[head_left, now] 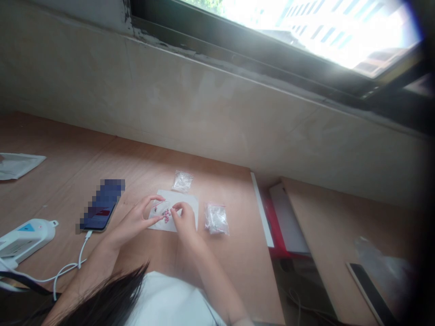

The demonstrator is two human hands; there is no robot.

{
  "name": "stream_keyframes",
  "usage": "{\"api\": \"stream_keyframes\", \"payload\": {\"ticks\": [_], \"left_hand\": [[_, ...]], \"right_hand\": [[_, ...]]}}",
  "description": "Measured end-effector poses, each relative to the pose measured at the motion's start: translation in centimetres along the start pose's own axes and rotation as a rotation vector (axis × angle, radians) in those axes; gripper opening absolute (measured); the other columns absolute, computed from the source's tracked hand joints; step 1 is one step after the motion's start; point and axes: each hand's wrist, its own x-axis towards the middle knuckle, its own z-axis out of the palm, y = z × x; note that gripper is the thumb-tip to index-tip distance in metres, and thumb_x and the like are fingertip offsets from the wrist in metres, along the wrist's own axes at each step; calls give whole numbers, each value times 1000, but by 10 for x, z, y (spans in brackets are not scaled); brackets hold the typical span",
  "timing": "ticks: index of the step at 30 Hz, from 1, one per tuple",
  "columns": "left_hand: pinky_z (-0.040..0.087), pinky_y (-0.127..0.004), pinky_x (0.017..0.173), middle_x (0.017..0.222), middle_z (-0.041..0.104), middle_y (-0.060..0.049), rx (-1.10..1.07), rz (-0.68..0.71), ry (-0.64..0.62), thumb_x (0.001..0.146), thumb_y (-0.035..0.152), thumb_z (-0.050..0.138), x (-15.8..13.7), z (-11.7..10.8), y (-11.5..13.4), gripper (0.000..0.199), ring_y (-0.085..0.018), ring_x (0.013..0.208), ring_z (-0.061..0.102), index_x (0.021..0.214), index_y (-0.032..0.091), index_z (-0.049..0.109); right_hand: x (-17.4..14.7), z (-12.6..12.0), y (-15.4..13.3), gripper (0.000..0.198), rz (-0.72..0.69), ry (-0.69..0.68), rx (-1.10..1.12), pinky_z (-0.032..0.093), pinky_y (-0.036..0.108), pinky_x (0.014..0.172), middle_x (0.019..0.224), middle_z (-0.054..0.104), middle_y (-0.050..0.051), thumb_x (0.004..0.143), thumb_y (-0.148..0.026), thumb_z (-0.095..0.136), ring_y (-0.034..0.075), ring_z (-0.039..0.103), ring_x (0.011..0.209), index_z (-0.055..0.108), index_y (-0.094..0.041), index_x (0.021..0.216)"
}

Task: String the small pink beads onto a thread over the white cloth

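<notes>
A white sheet of paper (185, 199) lies on the table with several small pink and dark beads (166, 215) heaped near its middle. My left hand (138, 214) reaches over the sheet's left side, thumb and index finger spread wide around the heap; the thumb tip is close to the beads. From the right, my right hand (184, 221) has its thumb and index finger pinched together just beside them. Whatever that pinch holds is too small to make out. Two small clear plastic bags flank the paper: one bag (182, 181) behind it, another bag (216, 219) to its right.
A phone (102, 206) on a white charging cable (80, 251) lies left of my hands, near a white power strip (32, 240). A white packet (20, 165) is at the far left. Past the table's right edge come a gap with a red item (273, 222) and a second table (326, 235).
</notes>
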Motion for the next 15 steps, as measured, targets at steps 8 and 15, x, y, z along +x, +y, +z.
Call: {"api": "stream_keyframes", "payload": {"ticks": [8,15], "left_hand": [[36,-31,91,114,50,-2,43,73,-18,72,31,51,-1,-2,1,37,-20,107,45,108,23,45],[32,-33,95,120,46,-2,28,97,-44,73,26,51,-3,-4,-2,38,-20,112,40,110,25,43]], "right_hand": [[-6,14,17,14,-19,-98,-201,36,28,69,77,53,5,63,-7,49,17,47,78,53,-17,72],[-1,14,20,9,-51,-117,-240,35,26,66,75,51,4,67,-10,48,16,46,76,53,-17,69]]}}
